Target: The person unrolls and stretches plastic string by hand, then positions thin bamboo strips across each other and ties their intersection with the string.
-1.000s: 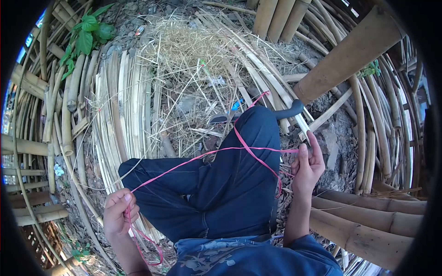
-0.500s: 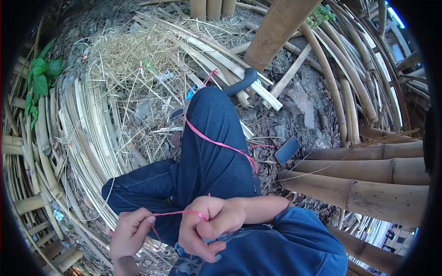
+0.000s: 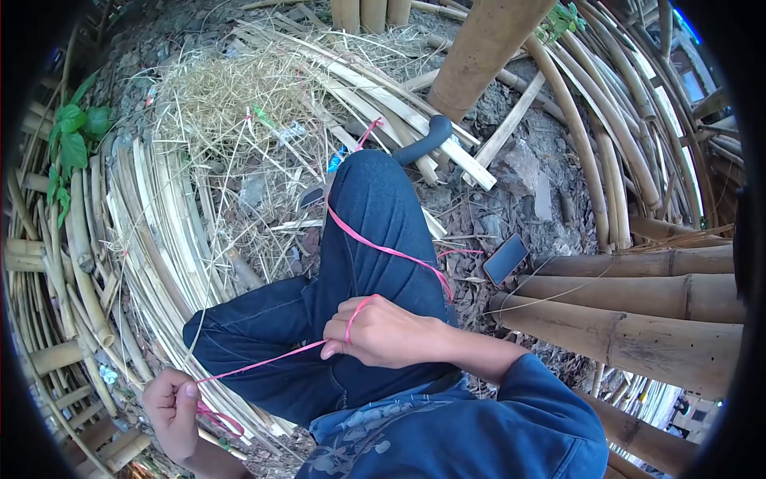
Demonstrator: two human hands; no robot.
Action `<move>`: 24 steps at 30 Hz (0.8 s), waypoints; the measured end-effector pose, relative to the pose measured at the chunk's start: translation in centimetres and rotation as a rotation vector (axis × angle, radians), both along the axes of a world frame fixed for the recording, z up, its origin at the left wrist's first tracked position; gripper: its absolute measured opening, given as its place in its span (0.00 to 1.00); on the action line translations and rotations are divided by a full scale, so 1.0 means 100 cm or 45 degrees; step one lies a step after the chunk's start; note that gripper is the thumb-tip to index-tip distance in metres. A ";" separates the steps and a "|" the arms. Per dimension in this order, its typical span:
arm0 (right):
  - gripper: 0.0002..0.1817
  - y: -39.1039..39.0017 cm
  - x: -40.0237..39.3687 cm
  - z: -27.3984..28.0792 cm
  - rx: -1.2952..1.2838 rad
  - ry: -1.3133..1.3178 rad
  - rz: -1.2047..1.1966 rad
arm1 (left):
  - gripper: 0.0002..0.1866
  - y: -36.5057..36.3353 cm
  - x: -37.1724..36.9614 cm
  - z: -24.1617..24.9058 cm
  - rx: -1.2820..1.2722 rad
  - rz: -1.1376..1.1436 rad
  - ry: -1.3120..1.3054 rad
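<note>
A pink string (image 3: 263,363) runs taut between my two hands, above my folded leg. My left hand (image 3: 171,411), at the lower left, pinches one end between thumb and forefinger, and a loose bunch of the string dangles below it. Closed in front of my thigh, my right hand (image 3: 387,331) grips the other end, with a loop of string lying across its back. Another pink strand (image 3: 375,246) crosses the trousers (image 3: 371,191) over my raised knee and thigh. Whether the two strands are joined is hidden.
Split bamboo strips (image 3: 152,207) lie in bundles at the left. Straw-like shavings (image 3: 231,104) cover the ground ahead. Beyond my knee is a dark curved handle (image 3: 427,142). A phone (image 3: 506,259) rests near thick bamboo poles (image 3: 606,297) at the right; a bamboo post (image 3: 483,60) stands ahead.
My hands have moved apart, pulling the string straight. The left went down and left; the right rose and turned its back upward. The string now loops over the right hand's back.
</note>
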State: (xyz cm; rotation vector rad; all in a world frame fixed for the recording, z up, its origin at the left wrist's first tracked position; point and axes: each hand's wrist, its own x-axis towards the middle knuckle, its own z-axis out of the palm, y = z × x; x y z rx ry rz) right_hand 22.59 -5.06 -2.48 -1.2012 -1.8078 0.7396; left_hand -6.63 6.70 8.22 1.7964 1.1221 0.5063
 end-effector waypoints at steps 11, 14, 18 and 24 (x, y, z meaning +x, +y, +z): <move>0.19 -0.005 0.016 -0.008 -0.205 -0.386 -0.134 | 0.14 0.023 -0.079 0.010 -0.509 0.013 -1.345; 0.17 -0.003 0.010 0.002 -0.008 -0.184 -0.235 | 0.12 0.027 -0.093 0.024 -0.535 0.020 -1.552; 0.11 -0.002 -0.002 0.021 -0.054 -0.808 -0.258 | 0.12 0.021 -0.100 0.026 -0.609 0.247 -1.694; 0.16 0.004 0.003 0.032 -0.583 -0.677 -0.164 | 0.07 0.007 -0.099 0.023 -0.575 0.396 -1.759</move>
